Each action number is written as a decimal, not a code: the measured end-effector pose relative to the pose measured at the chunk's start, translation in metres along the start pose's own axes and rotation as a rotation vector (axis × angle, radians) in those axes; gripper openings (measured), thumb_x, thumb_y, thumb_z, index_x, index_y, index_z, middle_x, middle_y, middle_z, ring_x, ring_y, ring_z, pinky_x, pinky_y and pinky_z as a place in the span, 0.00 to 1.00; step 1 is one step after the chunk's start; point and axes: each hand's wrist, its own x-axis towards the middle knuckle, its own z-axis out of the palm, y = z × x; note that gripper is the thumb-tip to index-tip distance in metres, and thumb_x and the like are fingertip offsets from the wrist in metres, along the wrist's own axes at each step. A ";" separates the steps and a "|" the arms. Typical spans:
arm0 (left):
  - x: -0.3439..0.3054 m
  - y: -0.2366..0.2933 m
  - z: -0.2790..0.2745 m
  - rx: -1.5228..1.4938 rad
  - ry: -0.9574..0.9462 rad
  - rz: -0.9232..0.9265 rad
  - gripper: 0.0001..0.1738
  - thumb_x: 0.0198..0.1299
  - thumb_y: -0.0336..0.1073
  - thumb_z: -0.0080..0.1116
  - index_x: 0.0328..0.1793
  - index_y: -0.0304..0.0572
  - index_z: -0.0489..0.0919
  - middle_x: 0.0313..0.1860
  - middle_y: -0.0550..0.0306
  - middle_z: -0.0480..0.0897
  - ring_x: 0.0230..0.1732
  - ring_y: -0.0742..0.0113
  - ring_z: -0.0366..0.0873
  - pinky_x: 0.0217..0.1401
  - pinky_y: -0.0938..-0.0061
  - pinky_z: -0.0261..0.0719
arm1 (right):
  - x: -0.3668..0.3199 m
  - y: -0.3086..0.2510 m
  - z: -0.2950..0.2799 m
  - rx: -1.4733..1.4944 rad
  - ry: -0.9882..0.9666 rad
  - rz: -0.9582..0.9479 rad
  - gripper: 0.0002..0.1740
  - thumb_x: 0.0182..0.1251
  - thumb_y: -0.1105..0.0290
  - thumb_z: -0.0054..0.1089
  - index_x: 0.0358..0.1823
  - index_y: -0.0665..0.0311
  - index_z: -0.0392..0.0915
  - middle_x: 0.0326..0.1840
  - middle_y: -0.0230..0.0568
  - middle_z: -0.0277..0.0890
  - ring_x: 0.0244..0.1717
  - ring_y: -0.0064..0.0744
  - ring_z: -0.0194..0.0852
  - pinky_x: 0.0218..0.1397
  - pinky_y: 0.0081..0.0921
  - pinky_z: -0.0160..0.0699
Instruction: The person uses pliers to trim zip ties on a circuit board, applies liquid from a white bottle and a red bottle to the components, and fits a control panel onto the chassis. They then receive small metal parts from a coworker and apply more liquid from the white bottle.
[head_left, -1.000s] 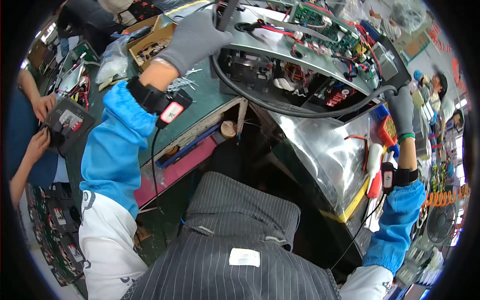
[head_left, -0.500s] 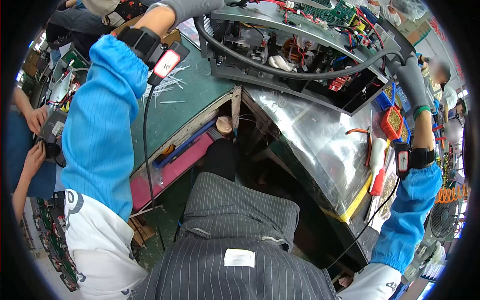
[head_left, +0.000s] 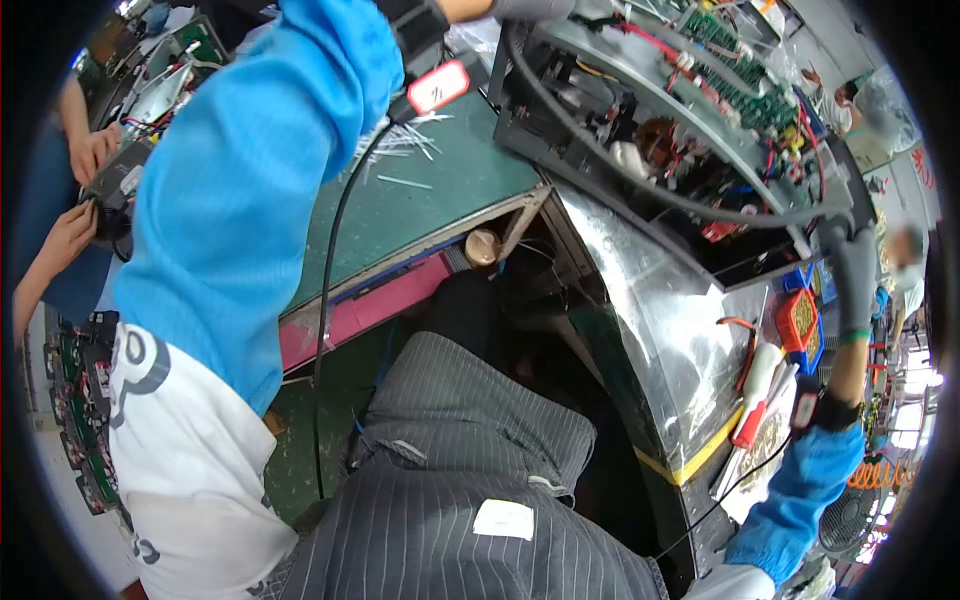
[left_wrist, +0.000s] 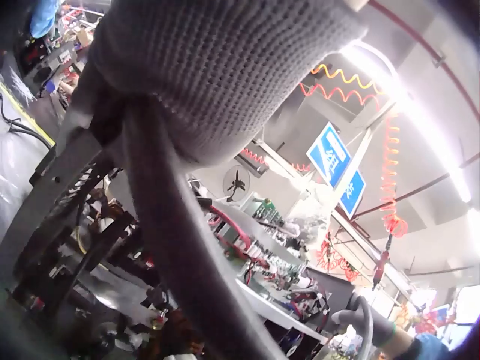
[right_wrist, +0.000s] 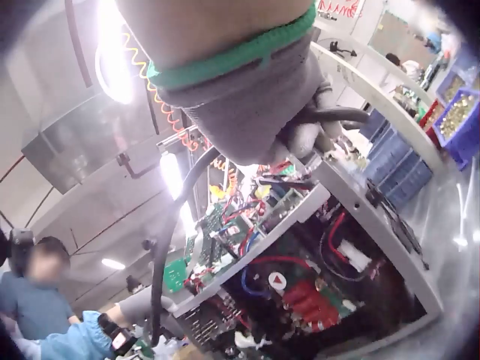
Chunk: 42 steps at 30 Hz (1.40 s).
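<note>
An open electronic machine chassis (head_left: 640, 225), tilted, spans the space between my two gloved hands, with wiring and circuit boards (head_left: 735, 80) exposed on its upper deck. A thick black cable (head_left: 610, 165) bows across its near side from one hand to the other. At the chassis's left end, my left hand (head_left: 535, 8) grips the end panel's edge together with the cable; most of this hand is cut off by the head view's top. My right hand (head_left: 850, 275) holds the cable at the right end, fingers (right_wrist: 304, 139) curled over the panel's corner in the right wrist view.
Cut white ties (head_left: 405, 140) lie on the green table (head_left: 450, 190). A plastic-covered bench (head_left: 660, 330) stands right of a gap, with a red-handled tool (head_left: 748, 425), pliers (head_left: 745, 350) and a red parts bin (head_left: 798, 320). Another person's hands (head_left: 75, 235) work at far left.
My left hand has moved forward, almost out of the head view. The chassis has shifted away from me and tilted, still between both hands. The head view has turned slightly.
</note>
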 end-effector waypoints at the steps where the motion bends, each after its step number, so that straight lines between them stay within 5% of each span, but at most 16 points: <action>1: -0.014 0.001 0.001 -0.061 0.034 -0.115 0.17 0.55 0.44 0.57 0.36 0.37 0.86 0.35 0.36 0.86 0.41 0.39 0.85 0.47 0.56 0.82 | -0.011 0.016 0.005 -0.040 0.071 -0.068 0.17 0.64 0.65 0.59 0.46 0.71 0.71 0.35 0.49 0.78 0.35 0.37 0.78 0.43 0.36 0.76; 4: -0.063 0.019 -0.018 -0.256 0.220 -0.180 0.21 0.62 0.51 0.55 0.40 0.40 0.85 0.32 0.36 0.85 0.40 0.38 0.84 0.44 0.52 0.79 | -0.055 0.009 0.015 0.171 0.146 -0.088 0.19 0.63 0.69 0.58 0.52 0.72 0.71 0.40 0.52 0.81 0.39 0.39 0.80 0.47 0.36 0.77; 7: -0.104 0.026 -0.032 -0.320 0.166 -0.287 0.20 0.62 0.51 0.57 0.44 0.41 0.85 0.35 0.37 0.85 0.43 0.40 0.84 0.47 0.54 0.80 | -0.067 0.033 0.015 0.162 0.140 -0.062 0.19 0.65 0.73 0.58 0.56 0.72 0.71 0.43 0.53 0.82 0.41 0.37 0.80 0.49 0.33 0.77; 9: -0.120 0.021 -0.024 -0.163 0.279 -0.230 0.23 0.49 0.45 0.62 0.44 0.32 0.84 0.32 0.39 0.85 0.38 0.49 0.87 0.46 0.62 0.82 | -0.085 0.011 0.009 0.135 0.214 -0.166 0.15 0.71 0.71 0.59 0.54 0.72 0.72 0.42 0.51 0.81 0.39 0.35 0.77 0.47 0.31 0.77; 12: -0.140 0.038 -0.051 -0.143 0.273 -0.271 0.21 0.47 0.42 0.62 0.43 0.32 0.83 0.32 0.39 0.84 0.36 0.46 0.85 0.43 0.61 0.81 | -0.086 0.049 0.017 0.168 0.254 -0.104 0.14 0.73 0.70 0.59 0.52 0.73 0.72 0.40 0.44 0.78 0.38 0.29 0.72 0.45 0.30 0.75; 18: -0.232 0.046 -0.092 -0.330 0.181 -0.357 0.20 0.45 0.39 0.62 0.40 0.30 0.80 0.26 0.41 0.80 0.29 0.50 0.81 0.37 0.61 0.77 | -0.135 -0.017 0.005 0.526 0.358 -0.273 0.13 0.76 0.72 0.54 0.56 0.73 0.70 0.43 0.35 0.75 0.41 0.23 0.69 0.47 0.22 0.72; 19: -0.247 0.046 -0.101 -0.316 0.191 -0.361 0.20 0.45 0.39 0.62 0.40 0.30 0.80 0.26 0.41 0.80 0.29 0.50 0.81 0.37 0.61 0.77 | -0.149 -0.021 0.000 0.295 0.355 -0.298 0.14 0.76 0.73 0.53 0.56 0.73 0.70 0.45 0.35 0.75 0.43 0.21 0.69 0.49 0.22 0.72; 22: -0.293 0.051 -0.124 -0.345 0.130 -0.470 0.21 0.44 0.39 0.63 0.42 0.30 0.78 0.28 0.42 0.80 0.28 0.51 0.78 0.36 0.63 0.76 | -0.169 -0.042 0.004 0.439 0.332 -0.229 0.14 0.73 0.75 0.56 0.56 0.74 0.70 0.45 0.33 0.74 0.41 0.20 0.68 0.48 0.20 0.71; 24: -0.325 0.053 -0.140 -0.236 0.192 -0.532 0.18 0.44 0.36 0.64 0.39 0.29 0.78 0.28 0.42 0.81 0.29 0.53 0.80 0.38 0.63 0.77 | -0.174 -0.071 0.013 0.480 0.530 -0.385 0.14 0.72 0.79 0.57 0.56 0.74 0.70 0.41 0.29 0.70 0.38 0.18 0.65 0.45 0.16 0.69; 27: -0.388 0.041 -0.156 -0.380 0.161 -0.707 0.19 0.44 0.34 0.62 0.42 0.28 0.77 0.29 0.46 0.81 0.29 0.60 0.78 0.39 0.66 0.76 | -0.176 -0.110 0.011 0.699 0.365 -0.393 0.12 0.72 0.78 0.57 0.54 0.72 0.71 0.43 0.26 0.69 0.39 0.15 0.63 0.43 0.16 0.67; 31: -0.462 0.047 -0.181 -0.451 0.343 -0.797 0.20 0.46 0.30 0.59 0.48 0.28 0.78 0.32 0.55 0.82 0.33 0.69 0.77 0.40 0.71 0.76 | -0.189 -0.194 0.008 0.686 0.301 -0.603 0.09 0.69 0.79 0.58 0.48 0.67 0.71 0.31 0.22 0.59 0.31 0.13 0.55 0.31 0.15 0.55; 33: -0.498 0.050 -0.194 -0.425 0.402 -0.931 0.23 0.47 0.29 0.58 0.51 0.27 0.78 0.35 0.57 0.83 0.35 0.69 0.77 0.42 0.70 0.77 | -0.198 -0.227 0.022 0.754 0.248 -0.676 0.15 0.66 0.78 0.60 0.53 0.69 0.73 0.30 0.23 0.62 0.29 0.13 0.58 0.31 0.15 0.59; 36: -0.556 0.051 -0.201 -0.314 0.598 -1.045 0.25 0.48 0.29 0.57 0.56 0.28 0.77 0.42 0.53 0.83 0.42 0.69 0.77 0.48 0.70 0.76 | -0.206 -0.282 0.037 0.887 0.153 -0.842 0.22 0.63 0.75 0.65 0.58 0.70 0.72 0.26 0.26 0.63 0.24 0.15 0.58 0.25 0.18 0.59; 38: -0.618 0.038 -0.206 -0.039 0.519 -1.248 0.24 0.50 0.28 0.56 0.56 0.27 0.77 0.45 0.51 0.82 0.45 0.67 0.76 0.52 0.71 0.74 | -0.211 -0.318 0.046 0.954 0.094 -0.973 0.20 0.63 0.74 0.66 0.55 0.69 0.72 0.24 0.27 0.61 0.21 0.18 0.57 0.24 0.19 0.59; 40: -0.642 0.035 -0.211 -0.216 0.676 -1.222 0.24 0.52 0.28 0.54 0.57 0.27 0.76 0.46 0.52 0.80 0.44 0.65 0.75 0.53 0.69 0.74 | -0.217 -0.352 0.052 0.882 -0.002 -0.951 0.17 0.62 0.74 0.65 0.50 0.68 0.71 0.23 0.33 0.69 0.19 0.26 0.70 0.24 0.25 0.69; 42: -0.679 0.022 -0.203 0.020 0.743 -1.236 0.24 0.54 0.29 0.53 0.58 0.27 0.75 0.47 0.54 0.80 0.44 0.65 0.74 0.53 0.69 0.74 | -0.219 -0.376 0.075 0.878 -0.114 -1.085 0.31 0.55 0.74 0.67 0.60 0.68 0.65 0.24 0.39 0.75 0.25 0.45 0.81 0.27 0.37 0.76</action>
